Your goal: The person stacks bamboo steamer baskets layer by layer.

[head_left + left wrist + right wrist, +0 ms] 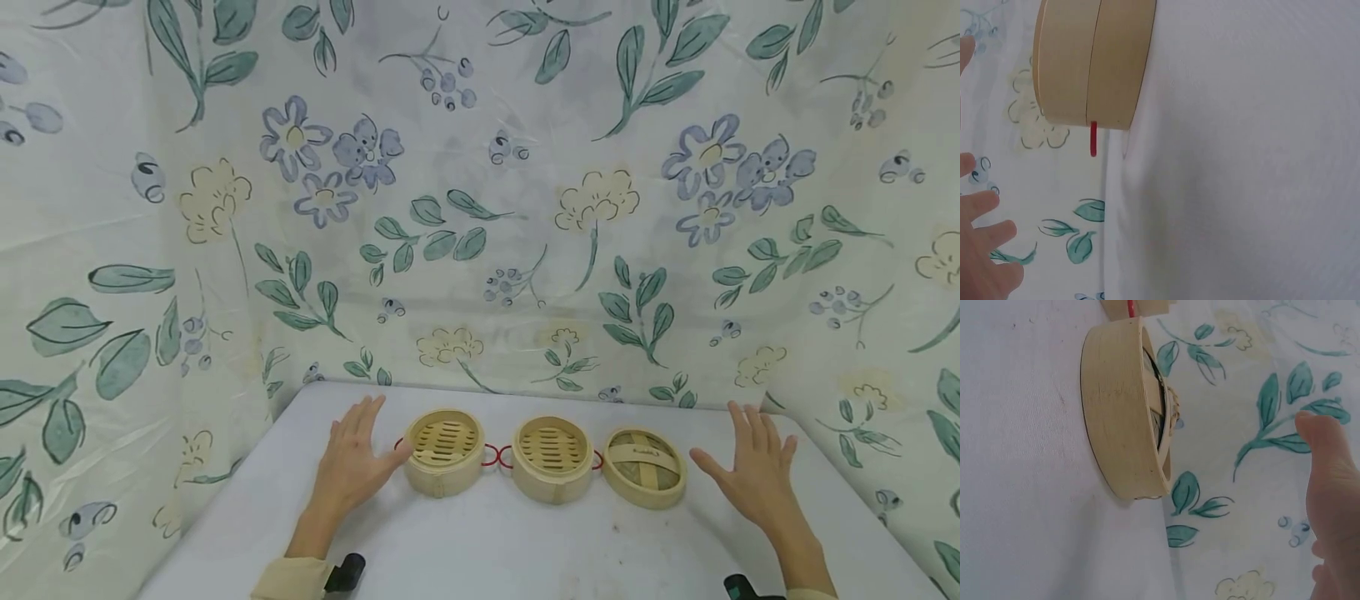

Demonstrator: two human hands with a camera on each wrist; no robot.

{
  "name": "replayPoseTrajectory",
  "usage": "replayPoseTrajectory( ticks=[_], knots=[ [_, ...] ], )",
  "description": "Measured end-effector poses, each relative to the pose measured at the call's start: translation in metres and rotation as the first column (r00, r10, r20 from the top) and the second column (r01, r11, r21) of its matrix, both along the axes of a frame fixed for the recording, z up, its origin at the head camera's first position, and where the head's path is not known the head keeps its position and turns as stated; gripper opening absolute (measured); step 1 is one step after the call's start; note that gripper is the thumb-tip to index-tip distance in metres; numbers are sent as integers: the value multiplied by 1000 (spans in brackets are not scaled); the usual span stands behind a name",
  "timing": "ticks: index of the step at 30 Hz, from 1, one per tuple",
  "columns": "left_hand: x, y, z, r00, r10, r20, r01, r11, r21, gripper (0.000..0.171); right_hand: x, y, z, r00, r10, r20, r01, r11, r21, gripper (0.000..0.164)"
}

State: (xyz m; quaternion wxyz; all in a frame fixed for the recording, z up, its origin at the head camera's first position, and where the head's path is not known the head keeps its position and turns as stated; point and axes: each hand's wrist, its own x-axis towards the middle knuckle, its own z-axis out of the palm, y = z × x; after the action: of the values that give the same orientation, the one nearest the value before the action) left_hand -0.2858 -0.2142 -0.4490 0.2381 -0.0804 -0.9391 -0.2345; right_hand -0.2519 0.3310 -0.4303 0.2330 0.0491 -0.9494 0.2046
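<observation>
Three round bamboo steamer pieces stand in a row on the white table. The left steamer basket (444, 480) and the middle steamer basket (552, 485) have slatted bottoms and red side handles. At the right end lies the steamer lid (647, 492), with a woven top and a strap across it. My left hand (354, 457) is held with spread fingers beside the left basket, its thumb overlapping the rim in the head view. My right hand (759, 477), fingers also spread, hovers to the right of the lid, apart from it. Neither hand holds anything.
A white table (480, 550) carries the steamer pieces. Behind it and along both sides hangs a floral cloth (525, 317) with leaves and flowers. Dark straps with small devices sit at the left wrist (347, 573) and right wrist (741, 587).
</observation>
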Motion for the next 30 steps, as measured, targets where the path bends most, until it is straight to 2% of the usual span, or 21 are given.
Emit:
replayPoseTrajectory(
  ticks=[5,12,24,30],
  knots=[
    [-2,5,-5,999,-17,43,16,999,37,88,-1,-6,4,1000,10,-6,-10,1000,7,94],
    [-1,9,-6,997,-10,83,8,1000,28,96,1,-16,10,1000,24,9,-24,1000,9,97],
    [-1,17,-10,995,-40,94,36,998,44,99,2,-25,11,997,68,-21,-68,998,10,97],
    [0,21,-12,984,-49,170,33,995,97,100,-3,-35,7,991,131,-1,-131,991,-37,97]
  ],
)
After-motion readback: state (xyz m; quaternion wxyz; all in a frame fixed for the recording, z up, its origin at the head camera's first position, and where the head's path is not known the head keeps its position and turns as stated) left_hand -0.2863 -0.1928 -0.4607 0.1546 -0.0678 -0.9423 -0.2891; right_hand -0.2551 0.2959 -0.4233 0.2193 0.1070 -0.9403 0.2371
